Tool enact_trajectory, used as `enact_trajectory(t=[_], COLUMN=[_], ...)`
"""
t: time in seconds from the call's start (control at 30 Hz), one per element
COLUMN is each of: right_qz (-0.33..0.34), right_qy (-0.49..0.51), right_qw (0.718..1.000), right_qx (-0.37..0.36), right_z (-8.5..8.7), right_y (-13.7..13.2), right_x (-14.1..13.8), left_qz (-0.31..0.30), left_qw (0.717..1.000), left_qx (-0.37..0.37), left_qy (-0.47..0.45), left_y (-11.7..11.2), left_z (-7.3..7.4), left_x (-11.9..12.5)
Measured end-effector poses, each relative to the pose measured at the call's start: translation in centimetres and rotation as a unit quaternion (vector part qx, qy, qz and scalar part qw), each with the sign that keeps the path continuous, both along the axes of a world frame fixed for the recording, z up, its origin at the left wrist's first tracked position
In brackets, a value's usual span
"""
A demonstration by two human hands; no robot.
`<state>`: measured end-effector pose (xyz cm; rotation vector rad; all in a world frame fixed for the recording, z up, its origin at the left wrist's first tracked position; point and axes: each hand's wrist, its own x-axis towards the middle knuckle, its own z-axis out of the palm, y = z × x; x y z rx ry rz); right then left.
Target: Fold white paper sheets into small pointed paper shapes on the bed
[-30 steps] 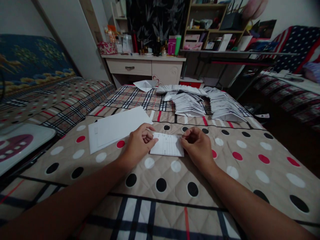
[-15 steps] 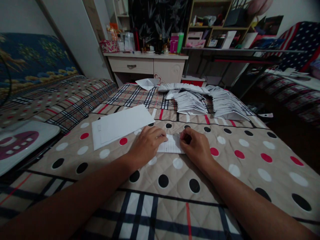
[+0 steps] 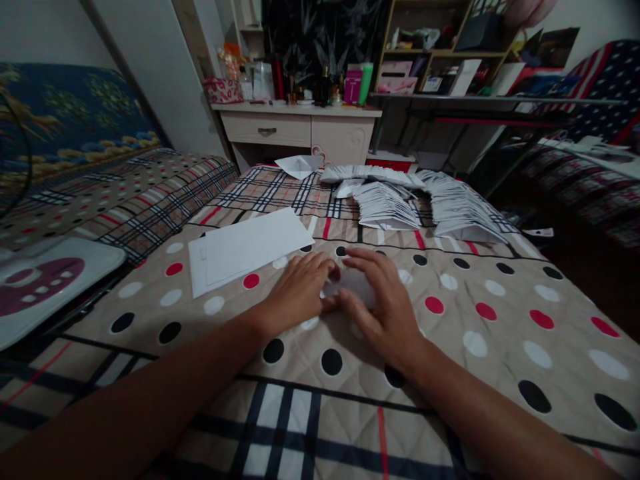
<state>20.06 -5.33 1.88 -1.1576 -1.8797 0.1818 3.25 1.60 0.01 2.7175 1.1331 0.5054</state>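
Between my hands, just above the bedspread, is a small folded white paper [image 3: 359,283], partly hidden by fingers and a little blurred. My left hand [image 3: 300,285] pinches its left end with curled fingers. Around the right part of the paper bends my right hand [image 3: 387,300], thumb on the near side and fingers on the far side. Left of my left hand lies a stack of flat white sheets [image 3: 255,243], the top one set askew.
Farther back lie folded white papers in a middle pile [image 3: 387,205], a right pile [image 3: 465,207] and a long row [image 3: 370,175]. One loose folded paper [image 3: 299,165] sits behind. A white folding table [image 3: 55,283] stands left; a dresser [image 3: 265,130] is beyond the bed.
My right hand has moved left and spread from a pinch into a wider grasp around the paper. The paper, earlier flat with printed lines showing, is now raised and more covered.
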Motion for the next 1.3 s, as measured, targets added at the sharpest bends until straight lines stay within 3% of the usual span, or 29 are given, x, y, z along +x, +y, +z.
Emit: enact_trajectory(t=[0.1, 0.17, 0.33, 0.5, 0.6, 0.7, 0.9, 1.07, 1.17, 1.3], right_qz=[0.14, 0.172, 0.161, 0.136, 0.121, 0.104, 0.117, 0.157, 0.149, 0.123], right_qy=[-0.032, -0.053, -0.073, -0.112, -0.134, -0.174, -0.217, -0.168, -0.116, -0.061], right_qw=[0.987, 0.978, 0.972, 0.966, 0.963, 0.957, 0.95, 0.962, 0.973, 0.985], right_qx=[-0.071, -0.107, -0.157, -0.189, -0.2, -0.208, -0.192, -0.15, -0.132, -0.107], right_z=[0.1, -0.1, -0.5, -0.8, -0.9, -0.9, -0.6, -0.6, -0.8, -1.0], right_y=[-1.1, -1.4, -1.3, -1.4, -1.6, -1.5, -0.4, 0.4, 0.8, 1.1], right_x=[-1.9, -2.6, -2.4, -2.0, -1.6, -1.0, 1.4, 3.1, 3.2, 2.9], left_qz=[0.004, 0.003, -0.026, -0.06, -0.124, -0.175, -0.194, -0.163, -0.108, -0.114], left_qw=[1.0, 0.999, 0.999, 0.995, 0.984, 0.972, 0.966, 0.978, 0.989, 0.984], left_qx=[0.018, 0.026, 0.046, -0.064, -0.111, -0.146, -0.173, -0.127, -0.063, 0.036], left_qy=[0.023, 0.031, -0.013, -0.049, -0.064, -0.061, -0.007, -0.019, -0.078, -0.129], left_y=[0.0, 0.0, 0.5, 1.6, 2.2, 2.6, 2.7, 1.5, 0.8, 0.1], left_z=[-0.7, -1.1, -1.4, -0.5, 0.2, 0.9, 2.5, 2.2, 1.1, 0.4], left_x=[0.2, 0.2, -0.3, -1.4, -2.2, -3.0, -4.0, -3.3, -2.5, -1.8])
